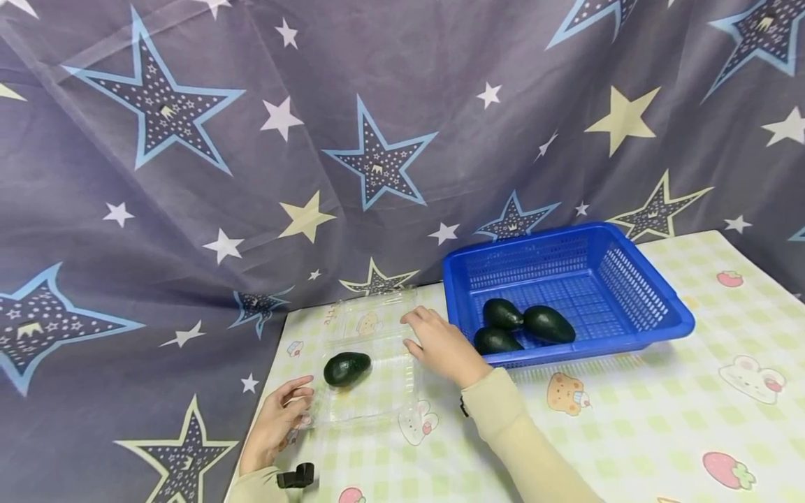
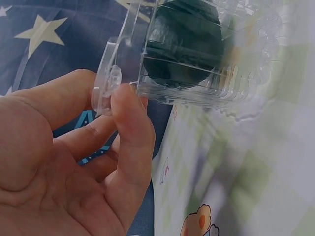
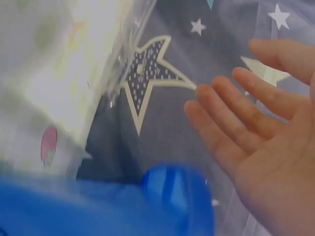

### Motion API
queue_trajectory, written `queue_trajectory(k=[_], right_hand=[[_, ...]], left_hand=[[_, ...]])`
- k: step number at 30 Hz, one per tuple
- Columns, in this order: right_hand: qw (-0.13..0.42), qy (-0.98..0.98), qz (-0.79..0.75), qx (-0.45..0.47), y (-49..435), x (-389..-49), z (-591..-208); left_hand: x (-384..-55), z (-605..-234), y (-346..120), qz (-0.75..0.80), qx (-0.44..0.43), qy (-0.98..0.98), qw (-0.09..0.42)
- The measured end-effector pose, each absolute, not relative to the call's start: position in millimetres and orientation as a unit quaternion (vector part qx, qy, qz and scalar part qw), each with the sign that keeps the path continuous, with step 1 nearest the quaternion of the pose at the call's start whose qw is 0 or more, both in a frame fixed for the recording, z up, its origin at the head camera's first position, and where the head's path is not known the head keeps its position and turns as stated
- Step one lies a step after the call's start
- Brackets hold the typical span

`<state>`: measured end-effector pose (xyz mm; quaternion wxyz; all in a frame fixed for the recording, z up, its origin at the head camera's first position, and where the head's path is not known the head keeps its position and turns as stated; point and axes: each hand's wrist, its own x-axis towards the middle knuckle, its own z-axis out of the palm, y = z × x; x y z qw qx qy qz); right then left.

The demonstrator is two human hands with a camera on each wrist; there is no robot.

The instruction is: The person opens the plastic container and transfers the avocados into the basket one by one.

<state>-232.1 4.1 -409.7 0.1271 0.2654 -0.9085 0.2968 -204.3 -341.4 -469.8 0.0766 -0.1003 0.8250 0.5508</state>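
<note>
A clear plastic clamshell box (image 1: 383, 391) lies spread out on the cloth, its lid (image 1: 377, 311) folded back toward the curtain. One dark green avocado (image 1: 346, 369) sits in the box's left part. At the near left corner, my left hand (image 1: 277, 419) pinches the rim; the left wrist view shows fingers on both sides of the clear edge tab (image 2: 107, 81). My right hand (image 1: 440, 342) is over the right side of the box, by the lid. In the right wrist view its fingers (image 3: 231, 118) are spread and loosely bent, holding nothing.
A blue plastic basket (image 1: 654, 279) stands right of the box, with three avocados (image 1: 547, 324) in its near left corner. Beneath is a green-checked tablecloth (image 1: 629, 433). A star-patterned curtain (image 1: 402, 77) hangs behind the table and down its left side.
</note>
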Motion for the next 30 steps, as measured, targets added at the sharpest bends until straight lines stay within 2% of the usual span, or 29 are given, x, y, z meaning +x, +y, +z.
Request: queue_trajectory(k=[13, 21, 30], right_hand=[[0.065, -0.904, 0.293, 0.304, -36.6, -231.2, -411.8], [-0.009, -0.909, 0.264, 0.322, -59.5, -232.7, -420.6], [0.006, -0.908, 0.243, 0.34, -77.9, -238.7, -435.7]], left_hand=[[-201.9, -469.2, -336.0, 0.56, -0.087, 0.821, 0.071], [-202.5, -470.8, -338.9, 0.571, -0.085, 0.814, 0.063], [-203.2, -472.2, -342.0, 0.574, -0.085, 0.812, 0.057]])
